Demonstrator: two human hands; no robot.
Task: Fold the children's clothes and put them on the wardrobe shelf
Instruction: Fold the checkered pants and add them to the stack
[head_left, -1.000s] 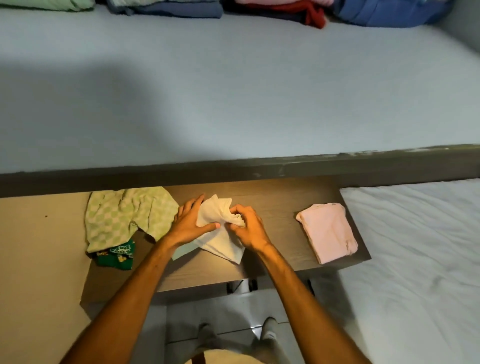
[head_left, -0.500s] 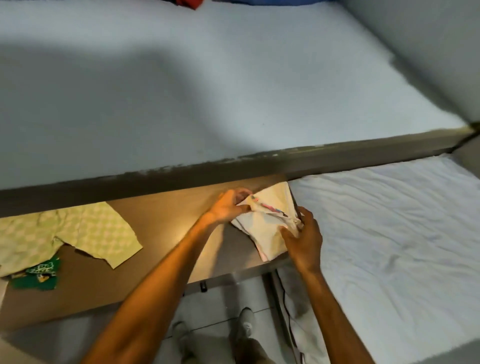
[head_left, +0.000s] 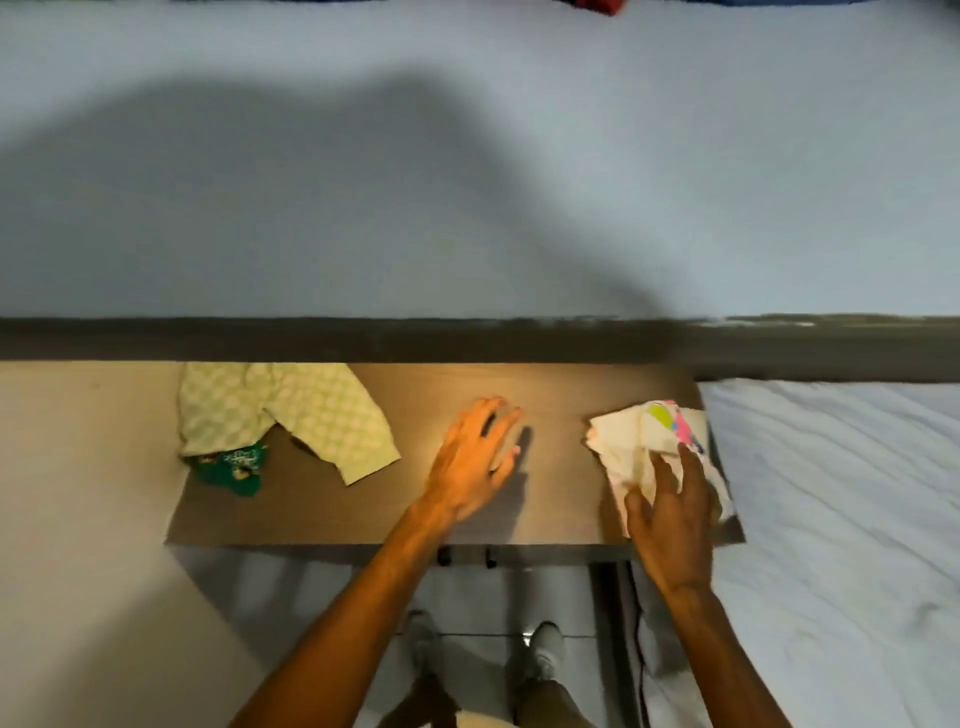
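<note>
Cream garment (head_left: 636, 441), folded with a bright print showing, lies at the table's (head_left: 561, 395) right end, at 3 o'clock from centre. The right hand (head_left: 670, 525) presses it with spread fingers, grip wide, nothing pinched. The left hand (head_left: 475, 457) hovers open at 9 o'clock of it. Further left lie green checked clothes (head_left: 291, 415) over a dark green piece (head_left: 234, 467)
</note>
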